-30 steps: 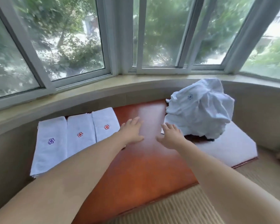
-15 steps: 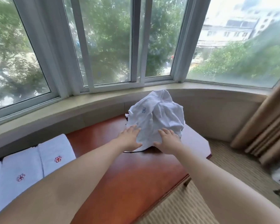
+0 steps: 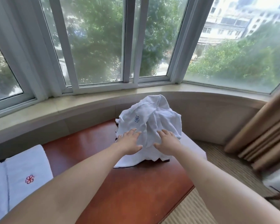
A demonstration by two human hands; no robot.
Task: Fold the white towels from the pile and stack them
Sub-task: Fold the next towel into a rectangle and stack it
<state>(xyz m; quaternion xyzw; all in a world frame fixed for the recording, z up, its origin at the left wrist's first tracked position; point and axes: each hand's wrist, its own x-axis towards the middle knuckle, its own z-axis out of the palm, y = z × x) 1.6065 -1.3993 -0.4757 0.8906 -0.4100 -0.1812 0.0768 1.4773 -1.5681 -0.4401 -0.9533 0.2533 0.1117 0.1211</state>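
Pile (image 3: 150,125): white towels, heaped at the worktop's (image 3: 136,191) far right end. Left hand (image 3: 129,143), right hand (image 3: 167,142): a second ago over bare wood, now flat on pile's near face, fingers straight, nothing gripped. Folded towels (image 3: 23,175): left of pile. Judgement: next towel about to be picked

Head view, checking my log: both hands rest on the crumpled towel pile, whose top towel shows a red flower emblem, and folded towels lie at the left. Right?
Not quite. In the head view the flower emblem on the crumpled towel pile is blue, not red; red marks a folded towel at the left. The left hand and right hand do rest on the pile.
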